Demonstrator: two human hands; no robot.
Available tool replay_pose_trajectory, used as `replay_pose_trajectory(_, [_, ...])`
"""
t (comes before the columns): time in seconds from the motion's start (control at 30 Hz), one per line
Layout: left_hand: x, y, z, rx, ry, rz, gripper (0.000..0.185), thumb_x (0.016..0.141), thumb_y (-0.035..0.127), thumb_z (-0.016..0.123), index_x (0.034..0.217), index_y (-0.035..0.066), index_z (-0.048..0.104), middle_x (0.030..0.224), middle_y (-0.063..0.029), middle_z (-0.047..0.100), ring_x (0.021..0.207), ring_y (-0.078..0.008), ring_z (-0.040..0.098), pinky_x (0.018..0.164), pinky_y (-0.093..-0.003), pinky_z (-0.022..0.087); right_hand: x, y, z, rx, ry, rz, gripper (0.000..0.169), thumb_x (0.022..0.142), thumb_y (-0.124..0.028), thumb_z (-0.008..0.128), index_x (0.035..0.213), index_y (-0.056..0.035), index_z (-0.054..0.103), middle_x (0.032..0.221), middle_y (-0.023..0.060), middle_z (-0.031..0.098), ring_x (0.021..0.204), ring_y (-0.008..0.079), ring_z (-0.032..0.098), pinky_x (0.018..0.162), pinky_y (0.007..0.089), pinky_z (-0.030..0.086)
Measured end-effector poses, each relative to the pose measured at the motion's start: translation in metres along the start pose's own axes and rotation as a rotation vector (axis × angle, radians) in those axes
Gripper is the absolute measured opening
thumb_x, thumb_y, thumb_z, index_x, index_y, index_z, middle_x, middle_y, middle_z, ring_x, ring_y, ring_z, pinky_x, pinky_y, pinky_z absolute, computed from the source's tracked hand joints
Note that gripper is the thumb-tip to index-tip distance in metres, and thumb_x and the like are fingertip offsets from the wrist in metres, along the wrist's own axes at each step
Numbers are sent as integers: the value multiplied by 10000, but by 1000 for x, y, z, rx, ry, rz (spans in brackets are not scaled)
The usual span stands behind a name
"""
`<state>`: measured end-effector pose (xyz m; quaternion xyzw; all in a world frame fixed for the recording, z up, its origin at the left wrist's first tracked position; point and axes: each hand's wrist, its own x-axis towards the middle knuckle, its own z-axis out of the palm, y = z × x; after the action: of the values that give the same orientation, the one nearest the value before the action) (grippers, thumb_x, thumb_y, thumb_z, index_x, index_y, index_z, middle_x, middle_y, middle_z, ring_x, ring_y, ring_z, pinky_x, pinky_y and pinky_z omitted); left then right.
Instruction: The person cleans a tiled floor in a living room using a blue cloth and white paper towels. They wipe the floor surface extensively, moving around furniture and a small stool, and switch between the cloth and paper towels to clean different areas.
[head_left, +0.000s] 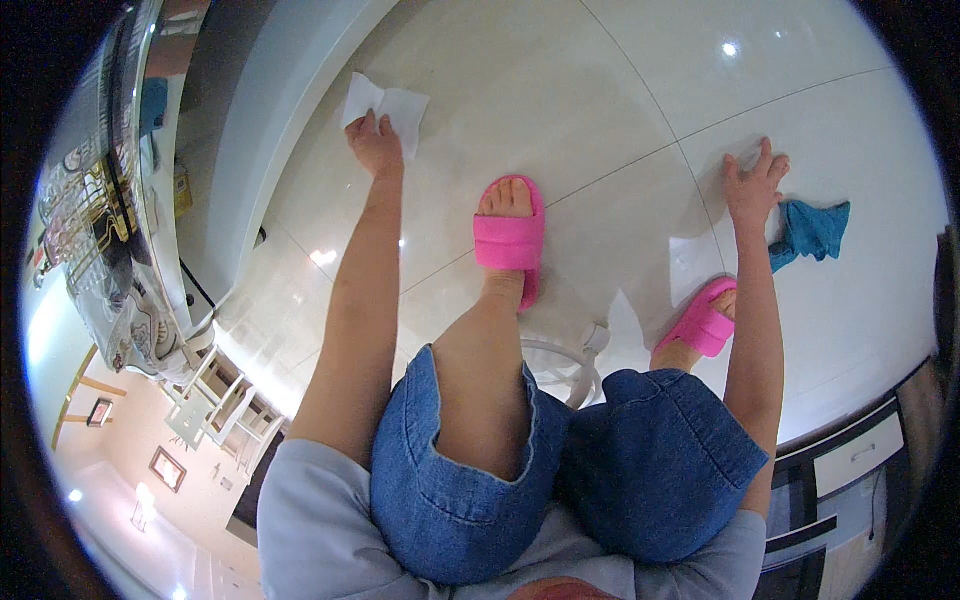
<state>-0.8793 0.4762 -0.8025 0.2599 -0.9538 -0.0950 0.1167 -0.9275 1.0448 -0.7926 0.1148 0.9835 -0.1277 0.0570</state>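
On the glossy tiled floor (585, 97), at the upper left, my left hand (374, 146) rests its fingertips on a white sheet of paper or tissue (401, 112); whether it grips the sheet or only presses on it is unclear. Over at the right, my right hand (754, 184) has its fingers spread above or against the tiles and holds nothing. Just beside its wrist a crumpled teal cloth (814, 229) lies on the floor, partly hidden by the forearm.
My feet wear pink slide sandals, one (510, 241) between the hands, the other (705, 322) near the right forearm. A white round chair base (596, 337) shows behind my legs. White furniture (277, 97) curves along the left. A cabinet with a drawer (859, 456) is at the lower right.
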Motion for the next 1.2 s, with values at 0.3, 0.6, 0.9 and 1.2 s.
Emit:
replay_pose_trajectory(0.3, [0,153,36,-117,-60,332,390,785,183,679,1137,24,623,1077,-154,549,999,-308,513,874,-424,414,-4,-4,-5,-45,-45,11,804,795,-458,626,1444,-133,280,1477,298,169,1386,443,161,984,706,230])
replay_pose_trajectory(0.6, [-3,231,42,-52,-184,650,369,828,167,624,1173,40,591,1222,-123,527,1124,-303,479,937,-405,415,0,25,-26,-11,12,-87,742,809,-429,617,1425,-137,326,1491,251,186,1385,438,169,1001,689,228])
replay_pose_trajectory(0.9, [-10,150,37,60,-202,653,351,880,122,523,1218,35,555,1411,-163,416,1309,-292,404,1060,-363,379,-38,119,-32,-74,240,395,783,842,-505,579,1453,-125,270,1462,359,136,1372,483,165,1018,665,232])
replay_pose_trajectory(1.2, [-23,128,23,191,-235,590,498,899,75,475,1388,99,385,1441,-242,316,1342,-386,312,1082,-407,337,32,36,-11,164,318,186,748,819,-408,595,1424,-64,321,1438,322,260,1380,436,171,1112,548,157])
